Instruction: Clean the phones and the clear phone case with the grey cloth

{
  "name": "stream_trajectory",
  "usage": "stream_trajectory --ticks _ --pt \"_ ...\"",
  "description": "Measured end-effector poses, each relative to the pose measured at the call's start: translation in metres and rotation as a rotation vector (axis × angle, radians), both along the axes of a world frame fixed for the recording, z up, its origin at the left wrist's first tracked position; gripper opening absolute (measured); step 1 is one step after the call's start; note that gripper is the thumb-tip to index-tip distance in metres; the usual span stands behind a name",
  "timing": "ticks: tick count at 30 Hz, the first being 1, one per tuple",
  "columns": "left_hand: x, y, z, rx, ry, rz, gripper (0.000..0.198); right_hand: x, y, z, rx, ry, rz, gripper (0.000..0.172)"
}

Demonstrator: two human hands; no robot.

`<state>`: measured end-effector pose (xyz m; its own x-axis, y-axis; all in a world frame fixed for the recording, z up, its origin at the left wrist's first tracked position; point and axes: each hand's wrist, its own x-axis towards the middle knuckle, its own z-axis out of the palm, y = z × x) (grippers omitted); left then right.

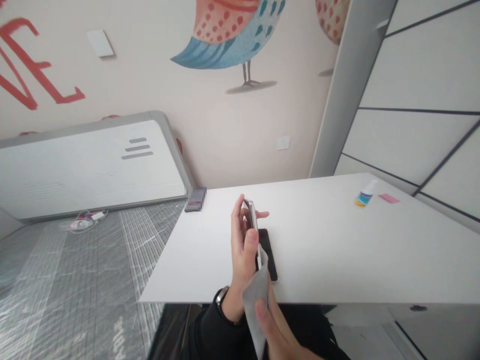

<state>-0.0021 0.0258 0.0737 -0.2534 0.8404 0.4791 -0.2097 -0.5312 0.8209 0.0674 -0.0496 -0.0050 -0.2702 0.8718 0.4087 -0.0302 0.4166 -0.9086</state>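
Smartphone [250, 225] stands edge-on, pinched in the left hand [242, 245] (grey cloth [255, 300] pinched against it by the right hand [273, 325]).

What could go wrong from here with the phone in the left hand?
The phone is pinched on its edge by the left hand, right above the black phone lying on the white table, so a slip could knock the two together. The grey cloth in the right hand presses on the held phone and might lever it out of the grip. Both hands are also near the table's front edge, so a dropped phone might go over.
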Motion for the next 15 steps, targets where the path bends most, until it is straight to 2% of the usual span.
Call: stream_trajectory --ticks 3,5,7,11,15 --pt "0.004 0.004 -0.011 -0.069 -0.187 0.088 0.059 0.004 0.018 0.015 0.010 0.062 0.029 0.068" --pt "0.003 0.002 -0.015 -0.104 -0.284 0.165 0.060 0.007 0.030 0.019 0.018 0.106 -0.028 0.058" --pt "-0.001 -0.001 -0.016 -0.176 -0.359 0.176 0.069 0.007 0.038 0.020 -0.035 0.211 -0.136 0.049" --pt "-0.011 -0.008 -0.014 -0.254 -0.439 -0.025 0.085 0.006 0.047 0.023 -0.227 0.345 -0.375 0.040" --pt "-0.010 -0.015 -0.016 -0.181 -0.537 -0.137 0.069 0.008 0.054 0.033 -0.212 0.272 -0.420 0.037"
